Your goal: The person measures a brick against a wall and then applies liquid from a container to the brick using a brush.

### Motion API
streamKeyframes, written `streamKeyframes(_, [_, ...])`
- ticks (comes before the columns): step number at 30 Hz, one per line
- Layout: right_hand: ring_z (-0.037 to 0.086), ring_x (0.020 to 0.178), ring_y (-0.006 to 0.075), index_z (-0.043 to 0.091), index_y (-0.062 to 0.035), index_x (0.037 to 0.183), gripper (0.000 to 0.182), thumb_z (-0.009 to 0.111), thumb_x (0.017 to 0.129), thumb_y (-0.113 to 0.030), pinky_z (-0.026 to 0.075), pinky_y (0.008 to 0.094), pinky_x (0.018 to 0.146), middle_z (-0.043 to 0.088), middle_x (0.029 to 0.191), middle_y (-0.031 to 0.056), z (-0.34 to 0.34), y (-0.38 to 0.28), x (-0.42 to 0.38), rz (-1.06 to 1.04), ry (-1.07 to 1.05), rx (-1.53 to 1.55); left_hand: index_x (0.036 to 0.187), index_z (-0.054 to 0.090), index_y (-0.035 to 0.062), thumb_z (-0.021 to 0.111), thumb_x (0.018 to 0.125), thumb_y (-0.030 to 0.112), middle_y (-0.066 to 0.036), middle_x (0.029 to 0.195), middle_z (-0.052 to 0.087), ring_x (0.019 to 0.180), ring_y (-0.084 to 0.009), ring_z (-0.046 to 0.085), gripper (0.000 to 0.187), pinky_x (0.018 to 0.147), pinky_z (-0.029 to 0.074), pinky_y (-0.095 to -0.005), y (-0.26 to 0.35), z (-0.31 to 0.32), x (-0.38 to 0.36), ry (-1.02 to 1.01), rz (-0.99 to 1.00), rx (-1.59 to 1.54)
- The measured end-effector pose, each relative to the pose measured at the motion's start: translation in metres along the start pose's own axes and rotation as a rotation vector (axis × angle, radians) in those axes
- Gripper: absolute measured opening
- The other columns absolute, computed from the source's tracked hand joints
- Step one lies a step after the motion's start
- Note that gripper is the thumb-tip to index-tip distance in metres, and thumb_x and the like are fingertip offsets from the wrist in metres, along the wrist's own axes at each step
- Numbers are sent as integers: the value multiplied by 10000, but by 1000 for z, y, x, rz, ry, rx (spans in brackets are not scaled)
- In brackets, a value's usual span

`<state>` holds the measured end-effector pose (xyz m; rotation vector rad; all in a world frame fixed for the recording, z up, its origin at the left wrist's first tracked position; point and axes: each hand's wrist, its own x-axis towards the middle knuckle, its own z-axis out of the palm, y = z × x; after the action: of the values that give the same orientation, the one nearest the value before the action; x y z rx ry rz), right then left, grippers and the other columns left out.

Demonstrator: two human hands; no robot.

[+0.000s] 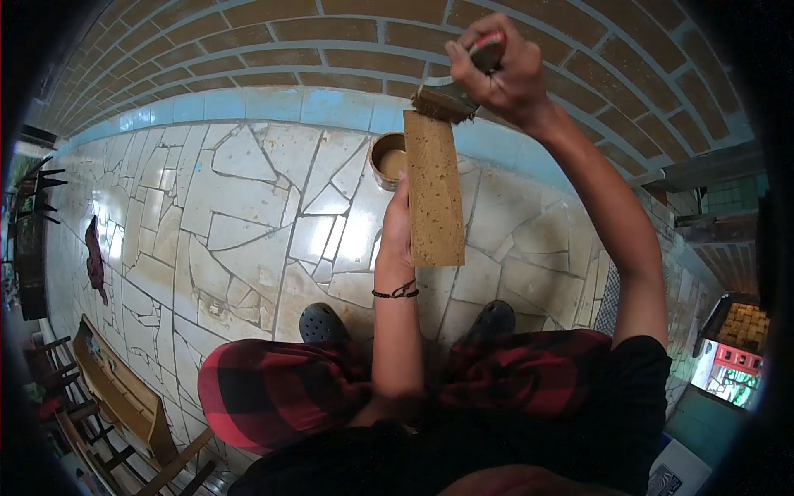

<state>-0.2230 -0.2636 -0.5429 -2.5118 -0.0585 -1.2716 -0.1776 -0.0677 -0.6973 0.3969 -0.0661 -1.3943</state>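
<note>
My left hand grips a flat, rectangular brown board from its left side and beneath, with most of the fingers hidden behind it. The board's face is speckled with small dark pits. Closed around the handle of a wide paintbrush is my right hand. The brush's brown bristles are right at the board's far end, angled down toward it. Just left of the board, a round can stands on the floor with brownish paint inside, partly covered by the board.
A brown brick wall with a light blue band at its foot rises ahead. Pale irregular stone tiles cover the floor. A dark reddish cloth lies at left, near a wooden drawer-like box.
</note>
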Motion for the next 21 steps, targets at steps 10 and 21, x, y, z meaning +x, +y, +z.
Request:
streamKeyframes(10, [627,537,204,613,-99,783,170,762,701,-93,505,312,495,671,814,51,11,-95,-53,-154,-453,467,1285,512,51,264,1028,477,-131,1125,635,973,-266,645,556,854,538,-406,10,-21,9,165,49,-59])
streamKeyframes(21, [550,566,74,511,-48,897,211,687,843,-150,431,237,514,560,647,19,11,-19,-17,213,-44,125,1268,523,42,348,1022,420,-110,1084,648,906,-227,657,483,750,554,-362,3,-4,3,158,-73,102])
